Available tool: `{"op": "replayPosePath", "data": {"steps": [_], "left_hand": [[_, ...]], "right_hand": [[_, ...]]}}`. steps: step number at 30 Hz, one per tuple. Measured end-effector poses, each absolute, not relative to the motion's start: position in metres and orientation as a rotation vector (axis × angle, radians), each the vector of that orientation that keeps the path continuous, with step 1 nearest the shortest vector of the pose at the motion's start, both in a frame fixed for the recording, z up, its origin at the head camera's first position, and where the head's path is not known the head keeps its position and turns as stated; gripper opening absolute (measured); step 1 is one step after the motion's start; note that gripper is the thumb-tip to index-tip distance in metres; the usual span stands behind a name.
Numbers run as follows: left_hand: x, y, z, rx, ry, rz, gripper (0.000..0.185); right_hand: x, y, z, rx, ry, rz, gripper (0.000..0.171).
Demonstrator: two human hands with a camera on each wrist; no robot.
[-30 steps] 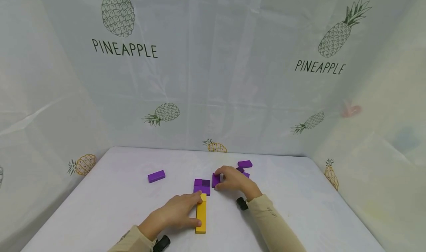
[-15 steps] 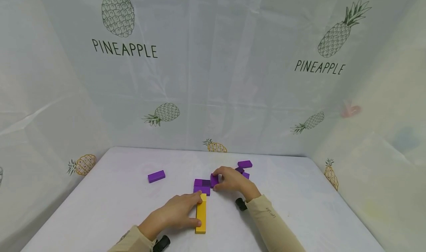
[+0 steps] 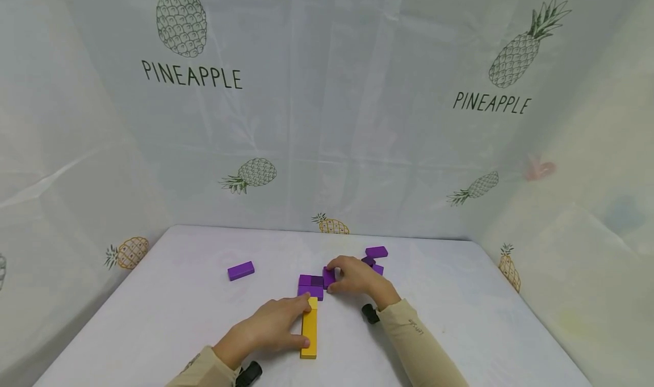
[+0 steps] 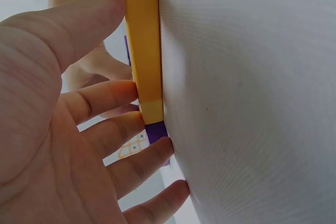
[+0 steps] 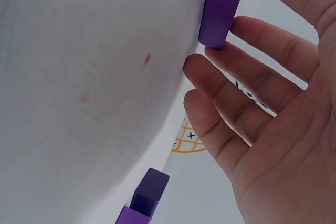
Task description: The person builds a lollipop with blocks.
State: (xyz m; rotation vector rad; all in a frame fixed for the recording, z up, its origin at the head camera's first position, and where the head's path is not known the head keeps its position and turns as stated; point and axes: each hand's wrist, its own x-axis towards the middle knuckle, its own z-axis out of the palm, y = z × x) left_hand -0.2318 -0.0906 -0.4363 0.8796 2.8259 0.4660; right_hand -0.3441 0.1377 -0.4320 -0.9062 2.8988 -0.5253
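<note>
My left hand (image 3: 273,322) rests along the left side of a long yellow block (image 3: 309,333), thumb near its near end, fingertips toward its far end. A small yellow cube (image 3: 313,303) continues that row, up against a group of purple blocks (image 3: 310,291) with a dark purple square at its back right. My right hand (image 3: 355,276) pinches an upright-lying purple block (image 3: 328,277) by its two ends, thumb near and index finger far, right at the group's right side. In the right wrist view, the thumb and fingertips meet this purple block (image 5: 220,14).
Behind the right hand lie a dark purple block (image 3: 368,260), part of a purple block (image 3: 378,269) and another purple block (image 3: 376,252). One more purple block (image 3: 240,270) lies at the left. A white cloth with pineapple prints hangs behind the white table (image 3: 434,330).
My right hand has slid its purple block slightly left, up to the side of the purple group. The left hand has stayed at the yellow block.
</note>
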Motion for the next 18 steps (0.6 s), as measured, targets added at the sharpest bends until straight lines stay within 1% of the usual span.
{"op": "replayPosePath", "data": {"steps": [18], "left_hand": [[-0.2336,-0.0905,-0.4361,0.872,2.821,0.459,0.069]], "right_hand": [[-0.3448,0.1356,-0.4334,-0.912,2.903,-0.515,0.050]]}}
